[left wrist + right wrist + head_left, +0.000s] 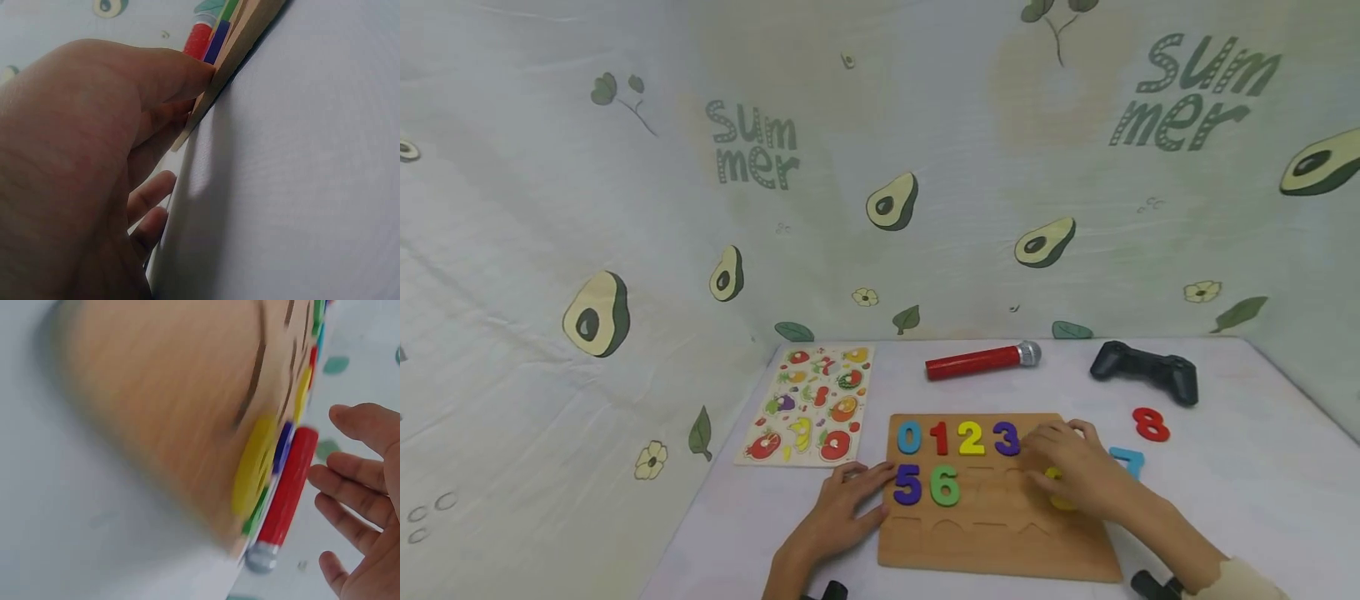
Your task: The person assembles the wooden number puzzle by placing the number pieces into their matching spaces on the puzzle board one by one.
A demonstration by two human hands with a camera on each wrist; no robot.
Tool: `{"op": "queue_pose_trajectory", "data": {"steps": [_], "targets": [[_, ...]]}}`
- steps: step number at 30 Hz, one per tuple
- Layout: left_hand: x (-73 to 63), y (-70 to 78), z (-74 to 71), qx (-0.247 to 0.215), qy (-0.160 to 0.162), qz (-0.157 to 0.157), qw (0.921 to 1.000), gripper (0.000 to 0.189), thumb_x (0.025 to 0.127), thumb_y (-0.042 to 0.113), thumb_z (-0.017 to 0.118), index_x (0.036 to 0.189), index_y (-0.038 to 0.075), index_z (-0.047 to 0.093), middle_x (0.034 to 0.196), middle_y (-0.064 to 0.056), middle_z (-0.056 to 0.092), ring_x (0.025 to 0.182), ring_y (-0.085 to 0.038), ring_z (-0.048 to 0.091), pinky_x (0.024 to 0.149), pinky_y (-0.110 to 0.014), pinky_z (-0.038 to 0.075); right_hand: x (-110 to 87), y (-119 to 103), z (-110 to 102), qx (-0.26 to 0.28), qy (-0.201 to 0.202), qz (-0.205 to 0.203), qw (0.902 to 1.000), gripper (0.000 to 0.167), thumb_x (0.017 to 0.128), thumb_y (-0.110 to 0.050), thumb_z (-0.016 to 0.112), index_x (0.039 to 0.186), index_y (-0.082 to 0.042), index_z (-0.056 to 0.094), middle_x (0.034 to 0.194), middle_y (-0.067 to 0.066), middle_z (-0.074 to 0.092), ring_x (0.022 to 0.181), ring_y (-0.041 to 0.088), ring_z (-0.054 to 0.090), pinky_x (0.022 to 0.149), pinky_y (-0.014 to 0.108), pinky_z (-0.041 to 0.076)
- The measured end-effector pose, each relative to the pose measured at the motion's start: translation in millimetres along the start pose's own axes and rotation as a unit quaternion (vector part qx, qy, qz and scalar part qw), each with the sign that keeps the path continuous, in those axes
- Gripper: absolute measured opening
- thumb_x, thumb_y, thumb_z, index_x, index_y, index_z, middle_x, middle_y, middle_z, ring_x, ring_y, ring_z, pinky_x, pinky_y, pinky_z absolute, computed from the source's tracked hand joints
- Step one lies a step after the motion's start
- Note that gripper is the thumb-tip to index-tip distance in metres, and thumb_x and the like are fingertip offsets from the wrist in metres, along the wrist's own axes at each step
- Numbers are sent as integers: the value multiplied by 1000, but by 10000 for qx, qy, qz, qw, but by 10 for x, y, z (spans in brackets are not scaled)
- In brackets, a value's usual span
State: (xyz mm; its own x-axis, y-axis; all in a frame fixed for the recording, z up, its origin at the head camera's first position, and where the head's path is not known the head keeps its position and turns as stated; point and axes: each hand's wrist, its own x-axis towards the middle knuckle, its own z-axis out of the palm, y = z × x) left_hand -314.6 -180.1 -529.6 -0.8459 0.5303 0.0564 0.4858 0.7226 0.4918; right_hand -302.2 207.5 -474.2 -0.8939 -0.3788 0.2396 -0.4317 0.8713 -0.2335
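A wooden number board (pixel 992 550) lies on the table, with 0, 1, 2 and 3 in its top row and a purple 5 (pixel 907 486) and green 6 (pixel 944 486) below. My left hand (pixel 842 512) touches the board's left edge with extended fingers. Over the right part of the board is my right hand (pixel 1078 467), partly covering a yellow number (pixel 1062 503). In the right wrist view its fingers are spread and hold nothing, apart from that yellow piece (pixel 245 487) and a green piece (pixel 255 520).
A blue 7 (pixel 1129 458) and a red 8 (pixel 1151 424) lie right of the board. Behind are a red toy microphone (pixel 977 363) and a black game controller (pixel 1144 372). A fruit picture sheet (pixel 808 404) lies at the left. Patterned cloth hangs around the table.
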Motion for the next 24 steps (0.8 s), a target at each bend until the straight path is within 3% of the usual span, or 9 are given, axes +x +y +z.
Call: {"op": "queue_pose_trajectory", "data": {"steps": [7,17,24], "targets": [[1,-16,-7,-111,-74,-77,9999,51,100,51,51,150,38,46,156,17,39,135,-27,32,102,-60,28,-143,354,-118,-177,185,438,9987,37,80,-31,84,111,-15,72,112,2,69,116,35,54,96,65,27],[-37,-50,-9,-86,20,0,10000,50,100,48,54,149,37,48,154,16,41,132,-26,33,98,-59,30,-347,793,-181,-335,424,642,9965,41,81,-25,83,115,-6,69,116,15,66,116,41,51,92,66,26],[-22,-53,29,-39,160,41,9999,50,100,49,53,149,40,46,154,19,40,133,-24,33,99,-57,30,-451,1267,-450,-556,515,1024,9919,52,77,-22,86,118,2,66,120,28,61,115,46,44,89,69,23]]}}
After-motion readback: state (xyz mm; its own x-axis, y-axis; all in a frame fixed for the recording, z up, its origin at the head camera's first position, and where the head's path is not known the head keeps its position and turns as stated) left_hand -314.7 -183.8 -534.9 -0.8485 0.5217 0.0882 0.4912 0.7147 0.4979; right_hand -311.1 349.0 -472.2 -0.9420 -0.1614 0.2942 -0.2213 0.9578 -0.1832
